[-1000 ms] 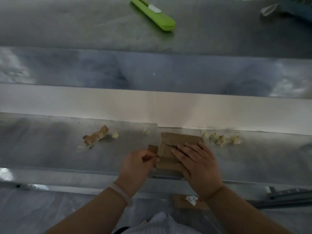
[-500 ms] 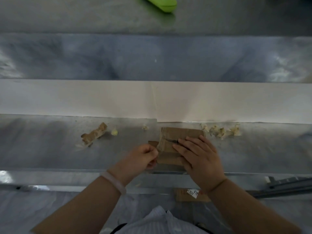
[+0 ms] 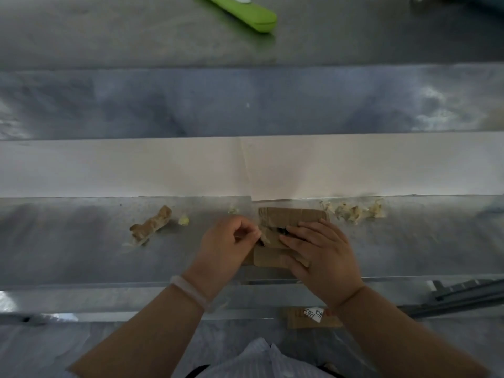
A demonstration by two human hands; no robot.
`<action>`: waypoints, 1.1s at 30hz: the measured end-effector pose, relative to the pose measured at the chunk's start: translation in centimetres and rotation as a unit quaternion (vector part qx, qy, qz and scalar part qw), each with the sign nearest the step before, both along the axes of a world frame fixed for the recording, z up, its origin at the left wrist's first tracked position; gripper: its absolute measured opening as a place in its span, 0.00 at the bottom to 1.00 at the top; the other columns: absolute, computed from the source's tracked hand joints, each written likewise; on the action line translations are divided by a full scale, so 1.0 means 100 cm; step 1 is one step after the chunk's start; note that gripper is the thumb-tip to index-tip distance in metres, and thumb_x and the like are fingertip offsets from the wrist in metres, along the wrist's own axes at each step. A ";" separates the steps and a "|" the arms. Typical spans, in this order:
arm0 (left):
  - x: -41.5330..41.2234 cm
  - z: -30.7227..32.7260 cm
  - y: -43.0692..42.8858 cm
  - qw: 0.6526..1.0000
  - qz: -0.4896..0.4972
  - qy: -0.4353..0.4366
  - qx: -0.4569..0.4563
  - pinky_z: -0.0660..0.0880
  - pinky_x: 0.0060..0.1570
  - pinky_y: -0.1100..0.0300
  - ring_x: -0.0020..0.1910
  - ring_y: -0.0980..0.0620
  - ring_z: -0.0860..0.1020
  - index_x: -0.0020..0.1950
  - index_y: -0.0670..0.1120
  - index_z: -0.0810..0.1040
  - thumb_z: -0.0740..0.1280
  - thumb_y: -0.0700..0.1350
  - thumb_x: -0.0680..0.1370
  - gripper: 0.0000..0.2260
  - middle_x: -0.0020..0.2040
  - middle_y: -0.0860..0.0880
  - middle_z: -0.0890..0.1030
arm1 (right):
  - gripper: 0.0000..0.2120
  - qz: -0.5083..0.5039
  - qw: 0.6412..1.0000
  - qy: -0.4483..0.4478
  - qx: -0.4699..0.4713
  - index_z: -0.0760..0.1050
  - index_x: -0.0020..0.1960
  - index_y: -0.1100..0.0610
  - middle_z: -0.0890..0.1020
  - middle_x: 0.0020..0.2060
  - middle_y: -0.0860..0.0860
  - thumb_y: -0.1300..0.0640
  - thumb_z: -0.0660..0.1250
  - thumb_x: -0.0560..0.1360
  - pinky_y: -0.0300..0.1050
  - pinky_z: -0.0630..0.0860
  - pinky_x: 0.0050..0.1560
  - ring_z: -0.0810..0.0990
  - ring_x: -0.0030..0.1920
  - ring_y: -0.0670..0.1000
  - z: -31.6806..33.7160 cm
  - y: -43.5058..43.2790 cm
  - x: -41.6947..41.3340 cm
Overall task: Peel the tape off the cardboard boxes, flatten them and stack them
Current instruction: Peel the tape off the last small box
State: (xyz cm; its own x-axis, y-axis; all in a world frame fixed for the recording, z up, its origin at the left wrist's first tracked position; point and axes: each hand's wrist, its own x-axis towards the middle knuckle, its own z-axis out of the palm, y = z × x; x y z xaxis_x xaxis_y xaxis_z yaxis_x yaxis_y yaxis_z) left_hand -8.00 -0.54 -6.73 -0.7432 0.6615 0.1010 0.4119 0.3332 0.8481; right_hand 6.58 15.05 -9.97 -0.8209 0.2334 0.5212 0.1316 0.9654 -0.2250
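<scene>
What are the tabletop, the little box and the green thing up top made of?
Tabletop: apparently sheet metal, grey, with hazy reflections. Box: brown cardboard, matte, with a ragged torn edge. Green thing: probably plastic, smooth with a slight sheen.

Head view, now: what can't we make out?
All in the head view:
- Cardboard box: near half covered by the right hand.
- Tape pinched by the left hand: blurred, length unclear.
- Green box cutter: cut off by the top edge.
- White label: writing too small to read.
</scene>
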 end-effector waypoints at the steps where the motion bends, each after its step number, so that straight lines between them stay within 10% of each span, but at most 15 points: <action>1: -0.002 -0.001 -0.002 0.999 0.004 -0.038 0.023 0.74 0.41 0.68 0.37 0.63 0.80 0.40 0.55 0.73 0.74 0.41 0.71 0.12 0.34 0.58 0.82 | 0.12 -0.003 1.000 0.002 -0.003 0.84 0.53 0.47 0.84 0.53 0.44 0.45 0.72 0.70 0.52 0.71 0.64 0.81 0.55 0.49 0.001 -0.001 0.000; 4: -0.010 0.000 -0.011 0.997 -0.030 -0.061 0.040 0.79 0.45 0.59 0.41 0.58 0.82 0.46 0.54 0.71 0.76 0.41 0.69 0.16 0.39 0.54 0.83 | 0.11 -0.008 1.000 -0.004 -0.004 0.84 0.51 0.47 0.84 0.50 0.44 0.45 0.69 0.72 0.52 0.73 0.61 0.82 0.53 0.50 0.010 -0.004 -0.003; 10: -0.011 0.001 -0.015 0.953 -0.143 0.261 -0.059 0.72 0.39 0.63 0.40 0.58 0.70 0.47 0.50 0.82 0.66 0.56 0.71 0.12 0.44 0.53 0.69 | 0.12 0.017 0.999 -0.040 0.008 0.81 0.57 0.46 0.82 0.52 0.46 0.52 0.69 0.74 0.50 0.71 0.60 0.78 0.55 0.52 0.016 -0.006 -0.003; 14: -0.014 0.000 -0.012 0.922 -0.168 0.345 -0.056 0.72 0.45 0.60 0.45 0.53 0.74 0.44 0.50 0.84 0.67 0.54 0.74 0.09 0.45 0.53 0.77 | 0.13 0.037 0.999 -0.008 0.009 0.82 0.56 0.48 0.82 0.50 0.47 0.59 0.69 0.74 0.52 0.72 0.57 0.79 0.53 0.54 0.012 -0.010 -0.005; 25: -0.022 0.021 0.011 0.991 -0.052 0.087 -0.087 0.71 0.39 0.74 0.36 0.64 0.78 0.37 0.56 0.78 0.70 0.46 0.74 0.07 0.34 0.60 0.81 | 0.11 0.038 0.999 0.023 -0.006 0.83 0.49 0.46 0.82 0.47 0.45 0.58 0.64 0.75 0.56 0.70 0.62 0.80 0.50 0.52 0.009 -0.017 -0.003; 29: -0.033 0.016 0.018 0.995 0.026 -0.098 -0.024 0.81 0.44 0.50 0.37 0.54 0.83 0.38 0.52 0.80 0.71 0.43 0.74 0.06 0.34 0.52 0.83 | 0.11 0.031 0.999 0.022 -0.021 0.83 0.50 0.46 0.82 0.46 0.44 0.57 0.65 0.75 0.54 0.70 0.63 0.80 0.50 0.51 0.010 -0.017 -0.004; 33: -0.030 0.015 0.021 0.987 0.070 -0.142 0.014 0.81 0.42 0.47 0.35 0.52 0.81 0.41 0.50 0.80 0.69 0.42 0.75 0.05 0.38 0.49 0.82 | 0.10 0.042 0.998 0.033 -0.027 0.84 0.51 0.47 0.83 0.46 0.45 0.58 0.67 0.75 0.53 0.71 0.62 0.80 0.51 0.52 0.010 -0.013 -0.006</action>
State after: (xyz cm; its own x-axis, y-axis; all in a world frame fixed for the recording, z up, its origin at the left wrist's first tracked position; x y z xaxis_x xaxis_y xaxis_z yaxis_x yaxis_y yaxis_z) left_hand -11.05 1.61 -5.20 -0.8277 0.5507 -0.1084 0.1073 0.3447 0.9326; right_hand 5.96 13.72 -8.93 -0.8037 0.1943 0.5624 0.0334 0.9584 -0.2833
